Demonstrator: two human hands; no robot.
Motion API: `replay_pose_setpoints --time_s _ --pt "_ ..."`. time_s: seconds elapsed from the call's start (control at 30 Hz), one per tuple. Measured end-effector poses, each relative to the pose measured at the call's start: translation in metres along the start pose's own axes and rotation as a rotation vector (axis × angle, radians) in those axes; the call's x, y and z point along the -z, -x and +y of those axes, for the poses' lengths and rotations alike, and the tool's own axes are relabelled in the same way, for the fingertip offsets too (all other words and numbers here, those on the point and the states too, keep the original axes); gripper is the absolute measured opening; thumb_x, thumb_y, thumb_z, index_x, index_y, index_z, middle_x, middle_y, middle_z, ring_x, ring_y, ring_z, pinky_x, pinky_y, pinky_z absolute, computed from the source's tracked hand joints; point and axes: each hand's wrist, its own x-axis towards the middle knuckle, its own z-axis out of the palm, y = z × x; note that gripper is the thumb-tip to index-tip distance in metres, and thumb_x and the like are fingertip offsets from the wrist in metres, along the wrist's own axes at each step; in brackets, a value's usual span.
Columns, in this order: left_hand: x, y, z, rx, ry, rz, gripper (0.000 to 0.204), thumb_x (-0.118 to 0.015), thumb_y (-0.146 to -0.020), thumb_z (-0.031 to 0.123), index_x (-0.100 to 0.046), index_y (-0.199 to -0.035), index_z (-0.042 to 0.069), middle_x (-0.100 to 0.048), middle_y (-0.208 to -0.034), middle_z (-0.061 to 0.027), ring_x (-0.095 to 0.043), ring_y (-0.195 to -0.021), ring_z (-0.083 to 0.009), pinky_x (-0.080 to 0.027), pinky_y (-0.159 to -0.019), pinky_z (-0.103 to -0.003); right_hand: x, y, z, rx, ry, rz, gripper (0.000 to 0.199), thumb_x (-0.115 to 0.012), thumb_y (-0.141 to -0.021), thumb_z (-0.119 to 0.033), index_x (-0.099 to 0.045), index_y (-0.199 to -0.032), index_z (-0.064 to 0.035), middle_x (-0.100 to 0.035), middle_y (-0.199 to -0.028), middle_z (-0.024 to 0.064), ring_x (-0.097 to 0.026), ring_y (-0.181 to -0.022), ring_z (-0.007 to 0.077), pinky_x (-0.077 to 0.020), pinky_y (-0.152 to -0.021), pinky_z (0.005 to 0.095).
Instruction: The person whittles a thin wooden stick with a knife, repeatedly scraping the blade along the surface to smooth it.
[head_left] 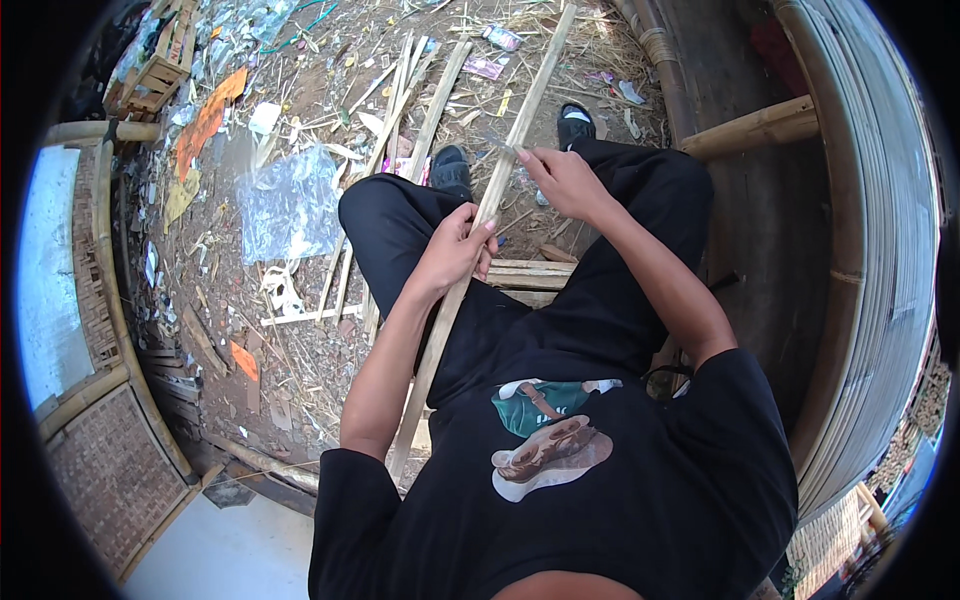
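Observation:
A long pale bamboo strip [531, 98] slants across my lap, from beside my left arm up to the far ground between my feet. My left hand [458, 250] is closed around its middle, thumb on top, above my left thigh. Farther along the strip, my right hand [565, 182] is closed on a knife [497, 141]. Its thin grey blade lies across the strip, at or touching its surface; the handle is hidden inside my fingers. The strip's near end passes beside my left forearm.
More bamboo strips [440, 100] lie beside my left shoe. A clear plastic sheet [290, 203], orange scraps [208, 122] and shavings litter the dirt ground. A wooden crate [163, 58] stands far left. Bamboo framing [757, 128] borders my right, a woven panel [115, 480] my left.

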Motion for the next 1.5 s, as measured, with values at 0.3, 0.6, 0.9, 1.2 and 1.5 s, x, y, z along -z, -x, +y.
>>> replay_pose_setpoints --time_s 0.3,0.6,0.9,1.2,1.5 --pt "-0.007 -0.004 0.002 0.004 0.167 -0.017 0.017 -0.05 -0.101 0.021 -0.046 -0.113 0.009 -0.042 -0.065 0.0044 -0.034 -0.044 -0.0026 -0.027 -0.039 -0.019 -0.013 0.011 -0.003 0.065 0.192 -0.03 0.042 -0.044 -0.1 -0.036 -0.056 -0.083 0.0001 -0.059 -0.068 0.0238 -0.059 -0.07 0.0445 -0.0444 -0.063 0.0525" --pt "-0.014 -0.007 0.003 0.072 0.06 0.065 0.016 -0.049 -0.102 0.021 -0.046 -0.113 0.01 -0.038 -0.062 0.006 -0.029 -0.042 -0.0016 -0.023 -0.036 -0.02 -0.036 0.02 -0.008 0.224 0.277 -0.093 0.048 -0.042 -0.1 -0.042 -0.059 -0.08 -0.0021 -0.062 -0.07 0.0251 -0.061 -0.071 0.0465 -0.0483 -0.066 0.0553" --pt "-0.008 -0.02 -0.023 -0.25 -0.391 0.241 0.017 -0.053 -0.099 0.02 -0.051 -0.102 0.004 -0.05 -0.062 -0.0003 -0.046 -0.046 -0.0081 -0.035 -0.041 -0.027 -0.044 0.008 0.003 0.256 0.301 -0.104 0.052 -0.042 -0.099 -0.043 -0.063 -0.077 -0.0014 -0.063 -0.071 0.026 -0.062 -0.072 0.0465 -0.0485 -0.068 0.0556" --pt "-0.01 -0.012 -0.019 -0.216 -0.489 0.237 0.017 -0.055 -0.096 0.016 -0.051 -0.101 0.0 -0.056 -0.063 -0.0079 -0.053 -0.05 -0.014 -0.041 -0.048 -0.033 -0.029 0.003 0.002 0.177 0.22 -0.118 0.054 -0.038 -0.101 -0.044 -0.064 -0.086 0.0012 -0.062 -0.074 0.0284 -0.061 -0.078 0.0486 -0.0489 -0.07 0.0549" --pt "-0.008 -0.015 -0.018 -0.273 -0.5 0.258 0.023 -0.056 -0.093 0.013 -0.054 -0.105 -0.007 -0.062 -0.077 -0.025 -0.064 -0.072 -0.0389 -0.045 -0.063 -0.043 -0.04 0.021 -0.011 0.286 0.226 -0.174 0.049 -0.044 -0.099 -0.039 -0.06 -0.075 0.0012 -0.058 -0.063 0.0266 -0.059 -0.065 0.0472 -0.0481 -0.063 0.0537"
